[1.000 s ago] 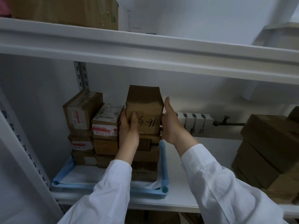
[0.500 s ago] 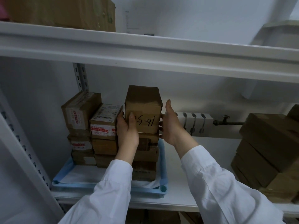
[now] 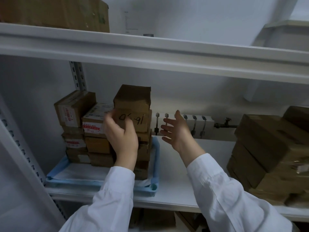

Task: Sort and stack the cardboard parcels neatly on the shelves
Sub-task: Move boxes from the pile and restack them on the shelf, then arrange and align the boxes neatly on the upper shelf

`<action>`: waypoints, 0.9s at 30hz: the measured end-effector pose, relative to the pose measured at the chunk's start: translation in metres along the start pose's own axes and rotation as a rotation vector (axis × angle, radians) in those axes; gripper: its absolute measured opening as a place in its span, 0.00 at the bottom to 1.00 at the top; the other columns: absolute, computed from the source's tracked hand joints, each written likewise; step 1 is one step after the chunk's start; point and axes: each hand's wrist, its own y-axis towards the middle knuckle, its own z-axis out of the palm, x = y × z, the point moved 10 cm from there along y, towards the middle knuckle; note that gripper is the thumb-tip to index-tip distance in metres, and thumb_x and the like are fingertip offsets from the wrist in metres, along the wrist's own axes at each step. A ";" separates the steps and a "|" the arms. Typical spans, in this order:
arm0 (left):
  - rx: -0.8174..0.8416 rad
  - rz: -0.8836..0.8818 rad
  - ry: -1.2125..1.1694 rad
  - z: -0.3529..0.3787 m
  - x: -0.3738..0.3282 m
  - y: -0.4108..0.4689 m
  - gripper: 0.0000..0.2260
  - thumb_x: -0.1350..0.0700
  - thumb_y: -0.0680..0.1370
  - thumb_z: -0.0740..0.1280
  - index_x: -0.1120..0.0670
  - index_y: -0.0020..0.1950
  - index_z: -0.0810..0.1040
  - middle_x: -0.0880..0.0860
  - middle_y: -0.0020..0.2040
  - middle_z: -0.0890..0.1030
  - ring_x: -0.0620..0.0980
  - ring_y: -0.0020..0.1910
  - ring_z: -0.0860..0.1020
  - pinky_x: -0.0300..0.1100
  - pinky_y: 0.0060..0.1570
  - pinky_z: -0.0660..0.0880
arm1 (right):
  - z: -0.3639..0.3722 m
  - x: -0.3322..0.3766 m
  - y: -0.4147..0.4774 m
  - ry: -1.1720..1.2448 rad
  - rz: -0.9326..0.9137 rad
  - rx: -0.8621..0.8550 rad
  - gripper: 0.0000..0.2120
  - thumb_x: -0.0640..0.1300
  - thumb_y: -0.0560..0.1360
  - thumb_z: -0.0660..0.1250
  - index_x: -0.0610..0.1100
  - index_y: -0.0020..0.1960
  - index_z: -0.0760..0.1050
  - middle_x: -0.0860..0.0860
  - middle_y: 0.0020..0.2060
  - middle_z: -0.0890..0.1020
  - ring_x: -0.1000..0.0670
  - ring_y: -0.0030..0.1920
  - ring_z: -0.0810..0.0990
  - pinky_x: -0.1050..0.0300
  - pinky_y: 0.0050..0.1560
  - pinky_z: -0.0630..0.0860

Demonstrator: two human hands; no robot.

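The top parcel [image 3: 133,106], a plain brown carton with dark handwriting on its front face, is sitting at the summit of the right-hand stack [image 3: 143,148] inside the blue tray [image 3: 156,158] on the middle shelf [image 3: 184,178]. It is standing roughly square on the cartons beneath it and rising higher than the neighbouring piles.

The left hand [image 3: 122,138] is hanging in front of that parcel's lower left corner. Its fingers [image 3: 109,119] are loosely curled and smeared by motion, so whether they are gripping the carton or merely brushing it cannot be told. The right hand [image 3: 178,131] is hovering just to the right of the stack, clear of the parcel, with its fingers [image 3: 167,122] straight and spread and holding nothing. Both arms are wearing white sleeves [image 3: 234,198].

To the left of the handwritten parcel, two more stacks of labelled parcels [image 3: 93,121] are standing in the same tray, touching one another. Further right along the shelf, well apart from the tray, a pile of brown parcels [image 3: 264,148] is leaning slightly. A large carton [image 3: 55,12] is resting on the upper shelf [image 3: 150,52].
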 end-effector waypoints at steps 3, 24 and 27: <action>0.021 0.036 -0.055 0.010 -0.014 -0.019 0.10 0.60 0.78 0.63 0.54 0.59 0.72 0.48 0.55 0.76 0.43 0.54 0.75 0.32 0.55 0.73 | -0.013 0.000 -0.007 -0.009 0.005 0.038 0.31 0.63 0.80 0.46 0.42 0.67 0.70 0.43 0.66 0.74 0.43 0.64 0.74 0.48 0.64 0.68; 0.905 -0.196 -0.240 0.164 -0.053 -0.105 0.10 0.65 0.79 0.60 0.55 0.40 0.76 0.49 0.31 0.79 0.37 0.25 0.74 0.29 0.29 0.69 | -0.141 0.036 -0.076 -0.019 -0.116 -0.255 0.12 0.49 0.79 0.57 0.46 0.42 0.75 0.50 0.39 0.80 0.51 0.39 0.77 0.58 0.40 0.70; 0.960 -0.310 -0.262 0.172 -0.043 -0.126 0.10 0.64 0.79 0.60 0.54 0.40 0.76 0.44 0.25 0.79 0.37 0.23 0.74 0.29 0.27 0.69 | -0.154 0.026 -0.087 -0.033 -0.113 -0.283 0.11 0.49 0.79 0.58 0.47 0.42 0.75 0.50 0.38 0.79 0.52 0.35 0.76 0.58 0.40 0.69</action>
